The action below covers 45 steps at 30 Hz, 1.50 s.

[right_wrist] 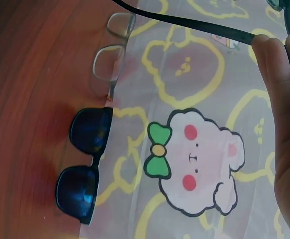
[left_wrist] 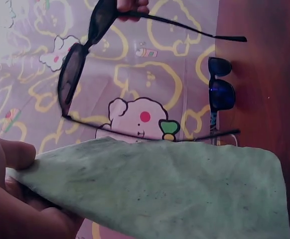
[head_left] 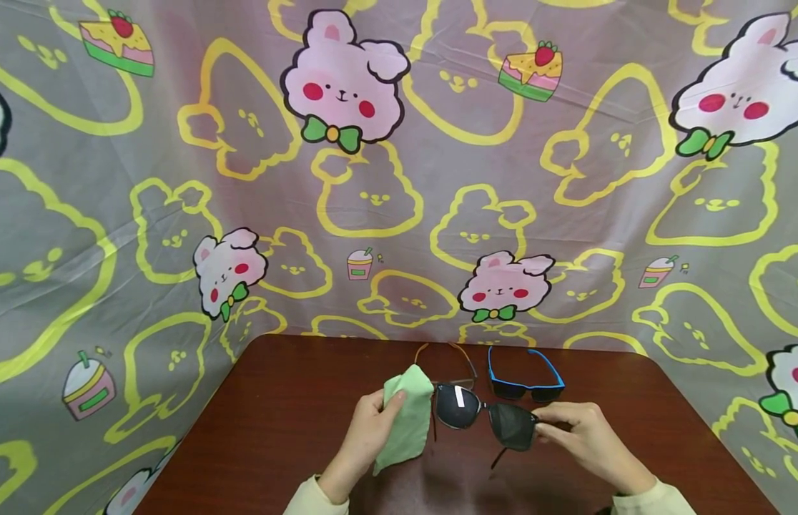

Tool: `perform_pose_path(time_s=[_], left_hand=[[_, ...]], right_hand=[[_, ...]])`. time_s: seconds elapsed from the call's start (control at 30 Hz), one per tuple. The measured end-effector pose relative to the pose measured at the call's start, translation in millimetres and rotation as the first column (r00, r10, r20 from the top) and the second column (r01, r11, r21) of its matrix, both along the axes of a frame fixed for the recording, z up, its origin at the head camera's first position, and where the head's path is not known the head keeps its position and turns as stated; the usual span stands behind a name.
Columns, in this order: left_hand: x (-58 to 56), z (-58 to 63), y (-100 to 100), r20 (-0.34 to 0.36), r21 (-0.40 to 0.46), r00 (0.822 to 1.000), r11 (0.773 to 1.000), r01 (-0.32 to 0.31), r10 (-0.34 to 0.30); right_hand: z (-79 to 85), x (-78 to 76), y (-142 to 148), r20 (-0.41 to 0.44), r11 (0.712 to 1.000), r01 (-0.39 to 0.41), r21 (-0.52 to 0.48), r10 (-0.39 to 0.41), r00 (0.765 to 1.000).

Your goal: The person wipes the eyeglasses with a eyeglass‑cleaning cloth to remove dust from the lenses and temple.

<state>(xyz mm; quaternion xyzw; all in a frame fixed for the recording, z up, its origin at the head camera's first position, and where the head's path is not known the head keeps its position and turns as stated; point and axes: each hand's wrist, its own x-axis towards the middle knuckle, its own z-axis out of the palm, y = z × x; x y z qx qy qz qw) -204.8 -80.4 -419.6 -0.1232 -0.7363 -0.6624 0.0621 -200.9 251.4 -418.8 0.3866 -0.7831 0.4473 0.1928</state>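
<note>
In the head view my left hand (head_left: pixel 371 424) pinches a pale green cloth (head_left: pixel 408 422) between thumb and fingers, and the cloth hangs down from it. My right hand (head_left: pixel 582 434) pinches a pair of black sunglasses (head_left: pixel 513 427) by the hinge corner at one end. The sunglasses are held above the table, lenses tilted, with both temples unfolded. Their other end comes right beside the cloth; whether the two touch I cannot tell. The left wrist view shows the cloth (left_wrist: pixel 160 184) spread below the sunglasses (left_wrist: pixel 72 74).
On the brown table (head_left: pixel 277 408), farther back, lie blue-framed sunglasses (head_left: pixel 526 388) with dark lenses. Left of them rest clear-lens glasses (head_left: pixel 465 379) with thin temples, partly hidden behind the cloth and black sunglasses. A patterned curtain (head_left: pixel 399 214) stands behind and at both sides.
</note>
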Motion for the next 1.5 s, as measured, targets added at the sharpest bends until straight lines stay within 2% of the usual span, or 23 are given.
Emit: perform_pose_path(time_s=[0.2, 0.37, 0.63, 0.77, 0.9, 1.0, 1.13, 1.33, 1.4, 1.5], left_hand=[[3.5, -2.6, 9.2, -0.091, -0.063, 0.996, 0.998, -0.011, 0.006], [6.5, -3.0, 12.1, -0.161, -0.073, 0.987, 0.997, -0.027, 0.014], [8.1, -2.6, 15.1, -0.194, -0.12, 0.98, 0.99, -0.079, 0.054], [9.9, -3.5, 15.4, -0.233, -0.153, 0.97, 0.983, -0.104, 0.066], [12.1, -4.7, 15.1, -0.288, -0.166, 0.955, 0.978, -0.126, 0.074], [13.5, -6.5, 15.5, -0.356, -0.174, 0.932, 0.974, -0.146, 0.076], [15.1, -9.5, 16.6, -0.458, -0.224, 0.887, 0.958, -0.179, 0.059], [18.0, -12.7, 18.0, -0.522, -0.363, 0.853, 0.908, -0.209, -0.012], [17.9, -13.0, 18.5, -0.569, -0.399, 0.822, 0.883, -0.246, -0.028], [16.9, -13.0, 19.0, -0.656, -0.43, 0.753, 0.847, -0.312, -0.055]], right_hand=[[-4.1, -6.5, -4.6, 0.03, 0.999, 0.023, 0.036, -0.024, 0.999], [-7.9, -11.8, -5.8, 0.064, 0.999, 0.013, 0.033, -0.015, 0.998], [-7.2, -14.8, -11.4, 0.081, 0.999, -0.017, -0.04, 0.02, 0.996], [-9.0, -15.2, -12.5, 0.08, 0.997, -0.042, -0.057, 0.046, 0.996], [-8.0, -12.8, -14.5, 0.087, 0.998, -0.008, -0.055, 0.013, 0.996], [-7.3, -11.8, -16.3, 0.094, 0.998, 0.034, -0.05, -0.03, 0.995], [-7.9, -11.6, -17.4, 0.105, 0.997, 0.074, -0.037, -0.069, 0.992], [-7.8, -9.8, -18.5, 0.098, 0.996, 0.082, -0.033, -0.079, 0.992], [-6.6, -8.8, -19.4, 0.09, 0.996, 0.08, -0.043, -0.076, 0.993], [-4.9, -7.5, -21.8, 0.072, 0.995, 0.069, -0.066, -0.065, 0.995]])
